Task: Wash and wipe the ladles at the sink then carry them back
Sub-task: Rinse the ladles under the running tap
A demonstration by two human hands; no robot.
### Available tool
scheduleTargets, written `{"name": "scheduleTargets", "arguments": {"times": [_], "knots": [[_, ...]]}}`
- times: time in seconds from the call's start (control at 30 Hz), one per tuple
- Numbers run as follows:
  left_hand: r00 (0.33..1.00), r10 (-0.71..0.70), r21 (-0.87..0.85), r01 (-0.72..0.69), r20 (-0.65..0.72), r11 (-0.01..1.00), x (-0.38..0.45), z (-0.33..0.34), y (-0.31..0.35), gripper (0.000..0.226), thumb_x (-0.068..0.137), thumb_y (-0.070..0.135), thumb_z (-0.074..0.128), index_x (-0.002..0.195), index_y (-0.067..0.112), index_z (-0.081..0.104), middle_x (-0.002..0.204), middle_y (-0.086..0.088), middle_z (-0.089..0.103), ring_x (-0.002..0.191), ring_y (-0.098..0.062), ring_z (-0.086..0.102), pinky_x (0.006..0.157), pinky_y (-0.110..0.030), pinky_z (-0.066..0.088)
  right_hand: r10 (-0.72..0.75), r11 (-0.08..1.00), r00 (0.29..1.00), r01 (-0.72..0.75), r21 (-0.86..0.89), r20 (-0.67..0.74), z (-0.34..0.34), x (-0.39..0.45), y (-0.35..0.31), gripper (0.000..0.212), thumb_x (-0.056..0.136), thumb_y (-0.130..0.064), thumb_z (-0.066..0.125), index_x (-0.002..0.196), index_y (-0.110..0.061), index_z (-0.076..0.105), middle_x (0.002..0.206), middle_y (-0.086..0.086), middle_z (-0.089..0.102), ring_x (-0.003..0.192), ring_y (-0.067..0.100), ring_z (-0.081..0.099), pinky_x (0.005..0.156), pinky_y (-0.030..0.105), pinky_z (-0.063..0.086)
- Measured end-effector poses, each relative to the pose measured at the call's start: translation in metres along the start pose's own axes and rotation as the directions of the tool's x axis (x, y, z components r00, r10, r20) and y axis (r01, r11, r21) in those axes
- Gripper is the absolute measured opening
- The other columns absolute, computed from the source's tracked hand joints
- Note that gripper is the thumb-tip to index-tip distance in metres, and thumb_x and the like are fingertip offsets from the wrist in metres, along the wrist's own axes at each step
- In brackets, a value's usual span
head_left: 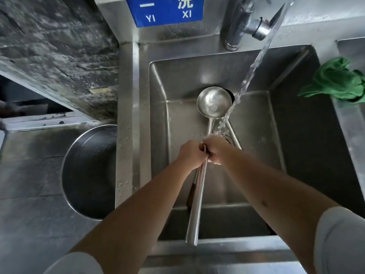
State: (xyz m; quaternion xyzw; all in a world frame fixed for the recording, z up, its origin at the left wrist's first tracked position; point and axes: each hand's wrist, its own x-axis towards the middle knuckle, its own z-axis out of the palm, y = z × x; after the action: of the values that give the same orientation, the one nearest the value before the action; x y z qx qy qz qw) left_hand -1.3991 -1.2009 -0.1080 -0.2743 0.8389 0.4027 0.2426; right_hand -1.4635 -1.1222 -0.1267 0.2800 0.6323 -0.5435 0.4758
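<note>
Both my left hand [190, 155] and right hand [216, 152] grip the ladles [214, 102] — handles bunched together, water stream [254, 66] striking my right hand.

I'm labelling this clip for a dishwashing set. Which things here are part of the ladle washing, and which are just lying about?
Part of the job:
- ladles, handles held together by left hand and right hand
- sink
- tap with running water
- green cloth on the sink's right edge, likely for wiping

Lying about:
- metal basin left of the sink
- blue sign
</note>
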Motion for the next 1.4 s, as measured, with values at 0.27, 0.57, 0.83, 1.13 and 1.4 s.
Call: {"name": "scheduleTargets", "arguments": {"times": [0.27,0.57,0.83,1.13,1.4], "knots": [[0.999,-0.026,-0.311,0.037,0.038,0.950,-0.013,-0.008,0.018,0.009,0.085,0.025,0.061,0.082,0.019,0.067,0.090,-0.010,0.074,0.089,-0.030,0.070,0.082,-0.044,0.060,0.053,0.998,0.998,-0.054,0.022,0.033,-0.025,-0.035,0.002,0.028,0.103,-0.013,0.047,0.077,-0.007,0.055,0.043,0.001,0.050,0.026,0.006,0.041,0.030,0.012,0.032],[0.954,-0.290,-0.681,0.262,0.077,0.684,-0.020,-0.042,0.016,0.041,0.093,0.017,0.061,0.128,0.006,0.043,0.097,-0.005,0.054,0.079,-0.016,0.055,0.077,-0.036,0.053,-0.018,0.854,0.997,-0.022,-0.519,-0.071,-0.060,-0.116,0.014,0.039,0.103,-0.030,0.038,0.068,-0.015,0.048,0.054,0.003,0.042,0.034,0.010,0.035,0.042,0.016,0.030],[0.952,-0.274,-0.648,0.297,0.140,0.701,-0.025,-0.060,0.019,0.019,0.101,0.013,0.049,0.119,0.007,0.051,0.101,-0.012,0.062,0.081,-0.025,0.067,0.058,-0.034,0.055,-0.055,0.578,0.998,0.040,-0.815,0.010,-0.105,-0.164,-0.015,0.036,0.104,-0.037,0.038,0.083,-0.010,0.051,0.058,0.004,0.044,0.038,0.013,0.035,0.043,0.018,0.030],[0.926,-0.375,-0.520,0.339,0.040,0.784,-0.024,-0.047,0.038,0.018,0.100,0.003,0.035,0.113,0.012,0.044,0.109,-0.017,0.058,0.075,-0.034,0.072,0.048,-0.032,0.059,-0.107,0.080,0.981,0.171,-0.982,0.163,-0.137,-0.167,-0.058,0.033,0.101,-0.038,0.046,0.092,-0.009,0.060,0.064,0.002,0.058,0.044,0.013,0.051,0.051,0.024,0.040],[0.917,-0.341,-0.624,0.392,0.206,0.676,-0.043,-0.028,0.076,0.027,0.100,0.003,0.032,0.116,0.004,0.053,0.095,-0.022,0.067,0.058,-0.031,0.070,0.050,-0.033,0.060,-0.297,-0.385,0.881,0.241,-0.891,0.367,-0.089,-0.120,-0.056,0.075,0.086,-0.002,0.061,0.150,-0.026,0.029,0.145,0.007,0.043,0.120,0.029,0.056,0.083,0.035,0.051]]}}
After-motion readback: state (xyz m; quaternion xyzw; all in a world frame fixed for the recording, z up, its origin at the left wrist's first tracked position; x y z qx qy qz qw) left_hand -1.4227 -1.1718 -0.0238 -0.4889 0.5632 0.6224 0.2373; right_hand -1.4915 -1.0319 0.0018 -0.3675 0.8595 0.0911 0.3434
